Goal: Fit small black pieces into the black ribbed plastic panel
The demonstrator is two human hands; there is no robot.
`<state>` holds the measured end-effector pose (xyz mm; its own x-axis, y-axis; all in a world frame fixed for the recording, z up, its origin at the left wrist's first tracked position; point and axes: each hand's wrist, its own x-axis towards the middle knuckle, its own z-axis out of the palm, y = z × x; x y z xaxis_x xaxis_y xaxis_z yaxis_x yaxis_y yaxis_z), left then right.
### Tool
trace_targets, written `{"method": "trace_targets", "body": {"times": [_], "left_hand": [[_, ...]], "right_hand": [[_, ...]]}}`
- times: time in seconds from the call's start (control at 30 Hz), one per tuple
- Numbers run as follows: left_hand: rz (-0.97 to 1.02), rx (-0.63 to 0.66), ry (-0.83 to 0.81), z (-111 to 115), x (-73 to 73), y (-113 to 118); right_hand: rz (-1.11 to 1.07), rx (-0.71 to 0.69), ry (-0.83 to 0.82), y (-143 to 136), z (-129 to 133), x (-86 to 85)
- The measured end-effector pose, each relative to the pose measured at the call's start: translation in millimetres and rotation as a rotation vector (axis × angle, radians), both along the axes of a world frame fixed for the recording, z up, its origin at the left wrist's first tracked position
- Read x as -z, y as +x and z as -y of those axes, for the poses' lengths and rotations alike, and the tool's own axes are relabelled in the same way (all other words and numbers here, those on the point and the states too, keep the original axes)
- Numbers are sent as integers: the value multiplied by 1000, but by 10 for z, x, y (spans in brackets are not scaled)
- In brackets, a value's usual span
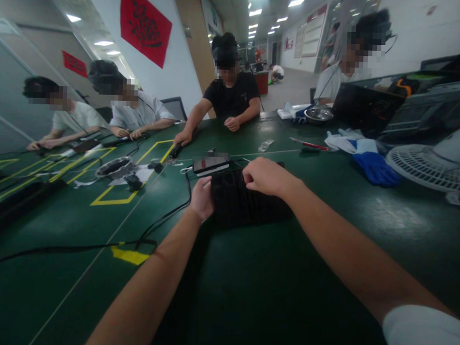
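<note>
A black, flat, panel-like object [231, 200] with slots or ribs across it lies on the green table in front of me; its exact kind is too dark to tell. My left hand [203, 199] is closed on its left edge, the thumb on top. Over its upper right part is my right hand [265, 178], with fingers curled in a pinch; whatever they hold is hidden. Just beyond the panel sits a small black-and-white box-shaped device [210, 164] with a white loop at its left end.
Black cables [164, 218] run left across the table. A metal bowl [115, 167] stands left, a second bowl [318, 113] at the far right. Blue-and-white gloves [375, 165] lie beside a white fan [428, 167]. Several people sit around; one co-worker's hand [183, 136] holds a black object.
</note>
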<state>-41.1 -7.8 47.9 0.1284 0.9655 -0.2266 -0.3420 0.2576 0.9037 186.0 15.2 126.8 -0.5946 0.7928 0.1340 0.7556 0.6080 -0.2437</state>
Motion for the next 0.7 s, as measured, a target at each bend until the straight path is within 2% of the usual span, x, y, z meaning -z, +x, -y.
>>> {"method": "trace_targets", "body": {"times": [0.17, 0.33, 0.53, 0.7], "left_hand": [[42, 83, -51, -68, 96, 3], [72, 146, -82, -60, 175, -29], [98, 154, -118, -65, 229, -19], [101, 167, -123, -86, 275, -31]], "right_hand": [[-29, -3, -43, 10, -31, 16], [-53, -54, -16, 47, -69, 36], [12, -51, -91, 65, -35, 22], [37, -54, -37, 74, -36, 53]]}}
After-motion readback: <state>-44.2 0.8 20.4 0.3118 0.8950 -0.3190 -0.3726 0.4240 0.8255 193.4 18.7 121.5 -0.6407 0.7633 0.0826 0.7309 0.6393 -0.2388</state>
